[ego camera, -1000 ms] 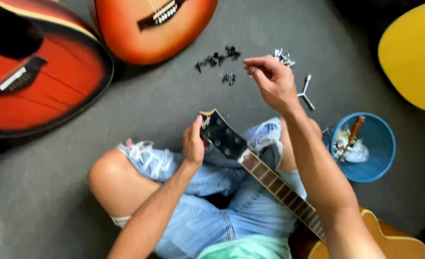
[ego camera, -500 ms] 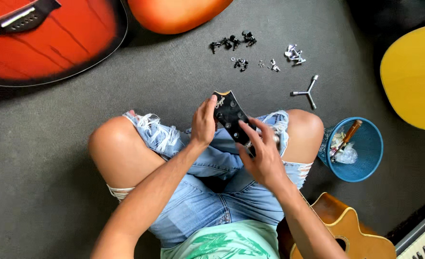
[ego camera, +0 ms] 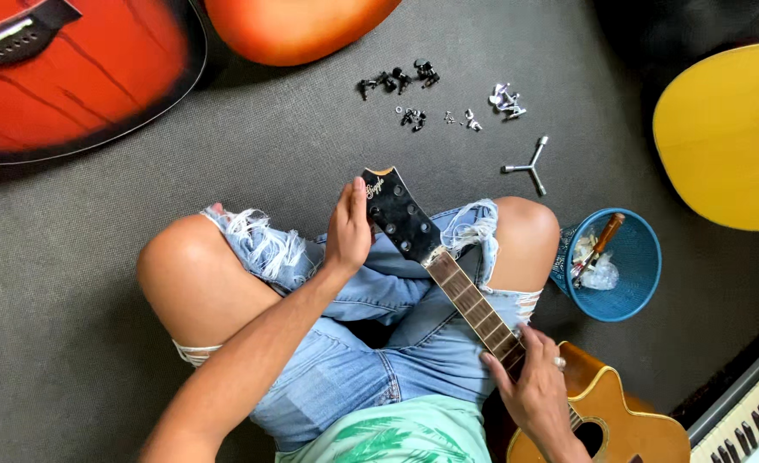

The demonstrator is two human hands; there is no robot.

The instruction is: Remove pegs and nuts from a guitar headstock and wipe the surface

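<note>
We had the guitar (ego camera: 474,309) lying across our lap, running from centre frame to the lower right, its black headstock (ego camera: 394,213) pointing up. Our left hand (ego camera: 349,230) pressed flat against the headstock's left edge, fingers together, not wrapped around it. Our right hand (ego camera: 534,386) clasped the neck low down, by the body. Black tuning pegs (ego camera: 401,81) lay scattered at upper centre, a blue bucket (ego camera: 628,283) right of our knee.
</note>
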